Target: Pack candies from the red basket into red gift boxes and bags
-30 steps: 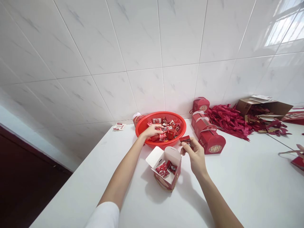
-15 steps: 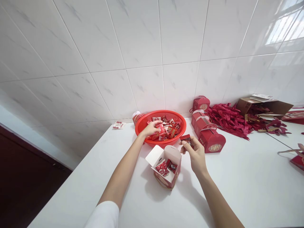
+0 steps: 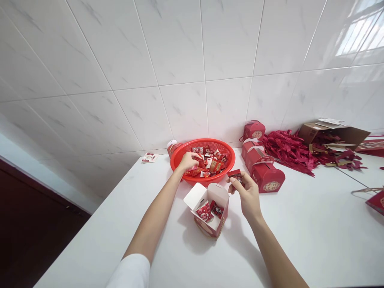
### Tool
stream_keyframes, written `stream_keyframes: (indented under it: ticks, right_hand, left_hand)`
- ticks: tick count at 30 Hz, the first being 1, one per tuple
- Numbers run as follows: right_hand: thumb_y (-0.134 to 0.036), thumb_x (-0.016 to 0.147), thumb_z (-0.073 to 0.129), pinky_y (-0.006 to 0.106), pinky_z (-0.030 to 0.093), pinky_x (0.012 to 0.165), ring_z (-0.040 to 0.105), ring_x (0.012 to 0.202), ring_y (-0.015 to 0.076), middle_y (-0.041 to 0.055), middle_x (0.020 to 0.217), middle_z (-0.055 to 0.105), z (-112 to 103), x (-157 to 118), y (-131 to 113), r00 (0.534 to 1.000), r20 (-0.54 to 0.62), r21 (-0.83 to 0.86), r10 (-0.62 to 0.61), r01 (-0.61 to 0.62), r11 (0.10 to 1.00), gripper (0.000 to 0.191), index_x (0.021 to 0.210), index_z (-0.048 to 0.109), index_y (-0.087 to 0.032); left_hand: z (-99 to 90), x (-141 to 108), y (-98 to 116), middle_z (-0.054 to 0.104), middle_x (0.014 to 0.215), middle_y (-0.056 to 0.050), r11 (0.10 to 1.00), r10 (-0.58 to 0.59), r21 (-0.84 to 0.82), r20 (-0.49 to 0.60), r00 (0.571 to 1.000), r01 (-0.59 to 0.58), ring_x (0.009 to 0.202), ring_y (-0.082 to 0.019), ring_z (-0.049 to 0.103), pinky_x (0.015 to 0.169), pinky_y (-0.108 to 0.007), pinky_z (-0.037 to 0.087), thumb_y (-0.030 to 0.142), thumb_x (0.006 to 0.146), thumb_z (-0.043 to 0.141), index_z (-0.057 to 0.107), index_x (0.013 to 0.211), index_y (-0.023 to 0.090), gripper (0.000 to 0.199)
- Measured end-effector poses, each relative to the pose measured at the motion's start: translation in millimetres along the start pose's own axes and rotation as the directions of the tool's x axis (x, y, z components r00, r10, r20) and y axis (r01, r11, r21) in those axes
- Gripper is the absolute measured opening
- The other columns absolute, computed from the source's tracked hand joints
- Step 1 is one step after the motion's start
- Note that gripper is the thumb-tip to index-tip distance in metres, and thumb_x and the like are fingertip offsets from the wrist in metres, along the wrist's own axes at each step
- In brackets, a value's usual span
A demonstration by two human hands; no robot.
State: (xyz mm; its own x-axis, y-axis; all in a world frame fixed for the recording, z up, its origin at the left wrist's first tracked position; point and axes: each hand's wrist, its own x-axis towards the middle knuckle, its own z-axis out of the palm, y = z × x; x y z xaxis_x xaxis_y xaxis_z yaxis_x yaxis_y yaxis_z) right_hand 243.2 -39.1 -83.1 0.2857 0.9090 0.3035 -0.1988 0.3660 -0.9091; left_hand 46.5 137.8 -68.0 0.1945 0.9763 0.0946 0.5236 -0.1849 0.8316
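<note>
My left hand (image 3: 189, 161) reaches into a red plastic basket (image 3: 222, 147), its fingers down among many small red sweet packets (image 3: 211, 165). Whether it grips one, I cannot tell. My right hand (image 3: 244, 191) pinches a small dark red packet (image 3: 235, 175) between thumb and fingers, just above and right of an open red-and-white gift box (image 3: 223, 214). That box stands on the white table (image 3: 168, 240) between my hands, with several packets inside and its white lid flap raised.
Several closed red gift boxes (image 3: 267, 178) stand right of the basket, beside a heap of crimson ribbons (image 3: 288, 154) and a tipped cardboard carton (image 3: 333, 134). Tiled wall backs the table. A small printed card (image 3: 150, 158) lies at the left, near the table's edge.
My left hand has shifted slightly left among the packets, and those in the basket have moved. Fingers seen at the right edge earlier are gone. My right hand stays nearly still.
</note>
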Motion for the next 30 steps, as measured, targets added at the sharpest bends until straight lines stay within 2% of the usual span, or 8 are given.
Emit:
stream_keyframes:
  ticks: [3, 6, 10, 14, 18, 20, 24, 30]
  right_hand:
    - [-0.036, 0.081, 0.069, 0.027, 0.044, 0.053, 0.054, 0.054, 0.0115, 0.0012, 0.076, 0.066, 0.2, -0.2, -0.2, 1.000, -0.003, -0.005, 0.000, 0.000, 1.000, 0.019, 0.084, 0.063, -0.019]
    - [-0.037, 0.081, 0.069, 0.027, 0.044, 0.053, 0.054, 0.054, 0.0115, 0.0009, 0.076, 0.066, 0.4, -0.3, -0.4, 1.000, -0.005, -0.009, -0.001, 0.001, 1.000, 0.018, 0.083, 0.062, -0.019]
    - [-0.036, 0.081, 0.069, 0.027, 0.044, 0.052, 0.054, 0.054, 0.0113, 0.0011, 0.075, 0.066, 0.3, -0.2, -0.1, 1.000, -0.007, -0.003, -0.002, 0.002, 1.000, 0.018, 0.083, 0.062, -0.019]
    - [-0.036, 0.081, 0.069, 0.027, 0.044, 0.052, 0.054, 0.054, 0.0113, 0.0015, 0.075, 0.066, 0.1, -0.1, 0.4, 1.000, -0.004, -0.003, -0.006, 0.006, 1.000, 0.018, 0.082, 0.062, -0.019]
    - [-0.036, 0.081, 0.069, 0.026, 0.043, 0.052, 0.054, 0.054, 0.0110, 0.0014, 0.075, 0.066, -0.3, 0.1, 0.9, 1.000, -0.004, 0.009, -0.005, 0.005, 1.000, 0.018, 0.082, 0.062, -0.019]
    - [-0.036, 0.080, 0.069, 0.026, 0.043, 0.052, 0.054, 0.053, 0.0108, 0.0013, 0.075, 0.066, -0.4, 0.3, 1.2, 1.000, -0.005, 0.010, -0.005, 0.005, 1.000, 0.018, 0.083, 0.063, -0.019]
    - [-0.035, 0.080, 0.069, 0.026, 0.043, 0.052, 0.054, 0.053, 0.0107, 0.0011, 0.075, 0.065, -0.1, 0.8, 1.5, 1.000, -0.011, 0.005, -0.001, 0.001, 1.000, 0.018, 0.082, 0.063, -0.019]
    - [-0.035, 0.080, 0.068, 0.026, 0.043, 0.052, 0.054, 0.053, 0.0107, 0.0009, 0.074, 0.064, -0.2, 1.7, 1.4, 1.000, -0.017, -0.007, 0.005, -0.006, 1.000, 0.018, 0.082, 0.063, -0.019]
  left_hand:
    - [0.6, 2.3, -3.6, 0.071, 0.068, -0.005, 1.000, -0.015, 0.010, -0.032, 0.999, 0.015, 0.072, -0.020, 0.066, 0.065, -0.026, 0.051, 0.002, 0.052, 0.053, 0.068, 0.060, 0.015, 0.022]
    - [1.3, 3.9, -5.8, 0.075, 0.080, -0.007, 1.000, -0.001, -0.001, -0.055, 0.998, 0.001, 0.079, -0.019, 0.067, 0.066, -0.024, 0.051, 0.004, 0.054, 0.051, 0.064, 0.055, 0.015, 0.018]
    - [2.3, 5.4, -7.2, 0.074, 0.076, -0.007, 1.000, -0.010, -0.006, -0.056, 0.998, 0.009, 0.060, -0.014, 0.060, 0.055, -0.023, 0.045, 0.006, 0.055, 0.049, 0.068, 0.061, 0.014, 0.021]
    - [1.9, 7.5, -8.4, 0.071, 0.068, -0.004, 1.000, -0.005, -0.003, -0.045, 0.999, 0.005, 0.056, -0.012, 0.055, 0.056, -0.023, 0.042, 0.009, 0.058, 0.050, 0.073, 0.068, 0.014, 0.026]
    - [1.7, 9.6, -9.7, 0.064, 0.058, -0.001, 1.000, -0.018, 0.008, -0.019, 1.000, 0.018, 0.055, -0.012, 0.052, 0.054, -0.023, 0.039, 0.021, 0.063, 0.057, 0.070, 0.062, 0.015, 0.014]
    - [1.9, 10.9, -10.5, 0.060, 0.057, 0.000, 1.000, -0.022, 0.019, -0.003, 1.000, 0.022, 0.058, -0.013, 0.053, 0.055, -0.023, 0.039, 0.030, 0.065, 0.061, 0.065, 0.057, 0.016, 0.017]
    - [0.8, 16.0, -14.2, 0.060, 0.061, 0.001, 0.976, -0.051, 0.217, 0.101, 0.994, 0.028, 0.061, -0.014, 0.054, 0.055, -0.023, 0.039, 0.039, 0.061, 0.071, 0.060, 0.058, 0.017, 0.025]
    - [-6.5, 22.0, -22.0, 0.065, 0.064, 0.000, 0.887, -0.193, 0.459, 0.263, 0.945, 0.054, 0.068, -0.018, 0.058, 0.059, -0.024, 0.041, 0.016, 0.041, 0.077, 0.066, 0.060, 0.019, 0.022]
